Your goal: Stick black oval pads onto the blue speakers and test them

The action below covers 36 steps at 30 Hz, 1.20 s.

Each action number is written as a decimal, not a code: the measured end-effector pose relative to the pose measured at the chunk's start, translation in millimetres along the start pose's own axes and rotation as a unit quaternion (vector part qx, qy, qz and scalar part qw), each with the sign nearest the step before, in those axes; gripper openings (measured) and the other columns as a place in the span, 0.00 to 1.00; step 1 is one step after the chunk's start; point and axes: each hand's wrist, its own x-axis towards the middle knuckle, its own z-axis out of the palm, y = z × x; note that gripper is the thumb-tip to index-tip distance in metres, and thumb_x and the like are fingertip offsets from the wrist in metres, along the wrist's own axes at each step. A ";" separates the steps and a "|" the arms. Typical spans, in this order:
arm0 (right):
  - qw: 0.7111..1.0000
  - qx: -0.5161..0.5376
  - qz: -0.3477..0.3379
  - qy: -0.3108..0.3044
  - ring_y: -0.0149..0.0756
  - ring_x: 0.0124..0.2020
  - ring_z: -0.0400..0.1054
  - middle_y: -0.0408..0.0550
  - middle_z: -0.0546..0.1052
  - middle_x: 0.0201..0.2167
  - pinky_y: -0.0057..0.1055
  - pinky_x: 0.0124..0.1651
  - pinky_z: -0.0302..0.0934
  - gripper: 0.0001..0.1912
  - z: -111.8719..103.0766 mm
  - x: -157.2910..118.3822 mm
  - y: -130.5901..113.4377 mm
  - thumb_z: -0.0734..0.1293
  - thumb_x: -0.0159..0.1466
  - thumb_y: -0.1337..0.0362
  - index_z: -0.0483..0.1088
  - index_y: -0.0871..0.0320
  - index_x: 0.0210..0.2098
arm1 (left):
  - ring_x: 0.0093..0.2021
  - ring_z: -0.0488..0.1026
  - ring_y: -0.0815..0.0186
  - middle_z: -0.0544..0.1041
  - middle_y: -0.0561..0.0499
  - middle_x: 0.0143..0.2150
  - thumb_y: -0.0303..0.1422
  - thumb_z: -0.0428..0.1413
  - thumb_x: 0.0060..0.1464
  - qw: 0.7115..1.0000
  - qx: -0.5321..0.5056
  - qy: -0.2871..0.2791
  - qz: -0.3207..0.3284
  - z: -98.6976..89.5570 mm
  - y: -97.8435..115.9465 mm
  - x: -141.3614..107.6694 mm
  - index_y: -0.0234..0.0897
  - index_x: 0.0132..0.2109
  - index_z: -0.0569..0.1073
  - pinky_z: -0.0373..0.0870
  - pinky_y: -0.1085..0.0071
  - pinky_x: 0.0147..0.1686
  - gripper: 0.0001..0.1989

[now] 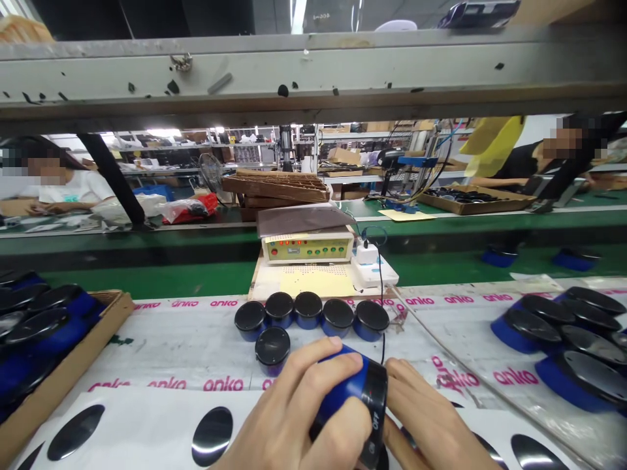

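My left hand [294, 414] wraps over a blue cylindrical device [343, 385], and my right hand [424, 418] grips its other side. The device's black end band [375, 405] carries a printed "OFF" mark. A thin black wire [381, 313] rises from near the device toward a white plug unit [367, 253]. Several similar blue units with black tops [308, 308] stand in a row just beyond my hands. One more [272, 349] stands closer, near my left hand. Black oval pieces [212, 436] lie on a white sheet [147, 424] under my hands.
A cardboard tray [63, 385] of blue-and-black units sits at the left, and a loose pile [563, 343] lies at the right. A green-buttoned electronic tester [307, 248] stands ahead. A grey metal beam [313, 72] crosses above. Co-workers sit beyond a green bench.
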 end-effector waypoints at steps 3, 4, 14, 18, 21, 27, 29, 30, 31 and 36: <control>1.000 0.013 0.004 -0.006 0.35 0.31 0.66 0.45 0.70 0.28 0.31 0.36 0.65 0.10 4.4 -3.7 3.2 0.56 0.65 0.75 0.63 0.57 0.32 | 0.55 0.66 0.52 0.70 0.39 0.50 0.23 0.50 0.60 1.000 0.007 0.002 0.002 2.2 1.7 -1.0 0.30 0.42 0.67 0.71 0.58 0.51 0.04; 1.000 0.014 0.007 -0.008 0.35 0.31 0.66 0.45 0.70 0.28 0.31 0.37 0.66 0.10 5.0 -4.8 3.8 0.56 0.65 0.75 0.63 0.57 0.31 | 0.55 0.66 0.52 0.70 0.39 0.50 0.23 0.51 0.59 1.000 0.005 0.001 0.000 2.7 1.9 -1.5 0.30 0.42 0.67 0.71 0.58 0.50 0.04; 0.992 0.082 0.094 -0.024 0.38 0.36 0.72 0.47 0.75 0.30 0.30 0.35 0.69 0.15 -1.0 -9.8 0.3 0.54 0.67 0.70 0.69 0.53 0.34 | 0.48 0.70 0.56 0.72 0.40 0.49 0.33 0.60 0.51 0.981 -0.129 -0.117 -0.088 0.0 -9.5 11.6 0.35 0.55 0.57 0.72 0.60 0.47 0.28; 0.975 0.122 0.186 0.021 0.44 0.54 0.67 0.50 0.73 0.53 0.36 0.51 0.67 0.19 -1.7 -14.5 -3.6 0.60 0.66 0.61 0.64 0.52 0.56 | 0.46 0.68 0.57 0.71 0.45 0.46 0.28 0.61 0.45 0.975 -0.103 -0.125 -0.152 5.4 -8.1 15.1 0.37 0.55 0.58 0.71 0.59 0.47 0.31; 0.954 0.177 0.242 0.019 0.46 0.60 0.59 0.48 0.65 0.60 0.42 0.57 0.61 0.28 -3.1 -19.7 -9.4 0.62 0.65 0.53 0.57 0.49 0.63 | 0.51 0.68 0.57 0.66 0.43 0.49 0.25 0.59 0.42 0.973 -0.101 -0.106 -0.180 11.6 -4.4 13.5 0.37 0.56 0.56 0.72 0.62 0.46 0.33; 0.930 0.231 0.282 0.040 0.45 0.58 0.62 0.50 0.67 0.58 0.41 0.55 0.63 0.27 -0.2 -15.5 -14.0 0.63 0.63 0.52 0.60 0.49 0.60 | 0.49 0.70 0.54 0.65 0.42 0.50 0.21 0.56 0.40 0.962 -0.095 -0.169 -0.190 15.9 1.6 16.8 0.38 0.56 0.55 0.75 0.59 0.42 0.34; 0.937 0.220 0.263 0.068 0.45 0.55 0.66 0.52 0.70 0.55 0.40 0.54 0.64 0.26 3.9 -13.1 -13.0 0.64 0.63 0.54 0.63 0.53 0.58 | 0.49 0.70 0.53 0.66 0.42 0.50 0.22 0.56 0.40 0.957 -0.105 -0.182 -0.201 18.3 3.9 16.6 0.38 0.55 0.56 0.75 0.58 0.42 0.33; 0.941 0.210 0.251 0.081 0.45 0.54 0.67 0.53 0.71 0.54 0.39 0.54 0.65 0.25 6.2 -12.7 -12.6 0.65 0.62 0.55 0.65 0.54 0.57 | 0.48 0.70 0.53 0.66 0.42 0.50 0.22 0.56 0.40 0.954 -0.113 -0.182 -0.208 20.5 5.5 15.4 0.38 0.54 0.56 0.75 0.58 0.42 0.32; 0.945 0.201 0.243 0.091 0.44 0.53 0.68 0.53 0.72 0.54 0.38 0.54 0.65 0.24 8.6 -12.8 -12.5 0.65 0.62 0.56 0.66 0.55 0.57 | 0.48 0.70 0.54 0.66 0.42 0.50 0.22 0.55 0.40 0.952 -0.119 -0.179 -0.217 23.3 7.4 13.5 0.39 0.54 0.56 0.75 0.58 0.42 0.32; 0.938 0.206 0.251 0.124 0.40 0.51 0.70 0.50 0.74 0.52 0.30 0.51 0.67 0.20 18.6 -15.6 -14.1 0.64 0.63 0.59 0.67 0.54 0.54 | 0.49 0.70 0.49 0.66 0.40 0.52 0.21 0.53 0.38 0.956 -0.063 -0.163 -0.234 40.3 18.0 0.4 0.38 0.57 0.54 0.75 0.55 0.41 0.36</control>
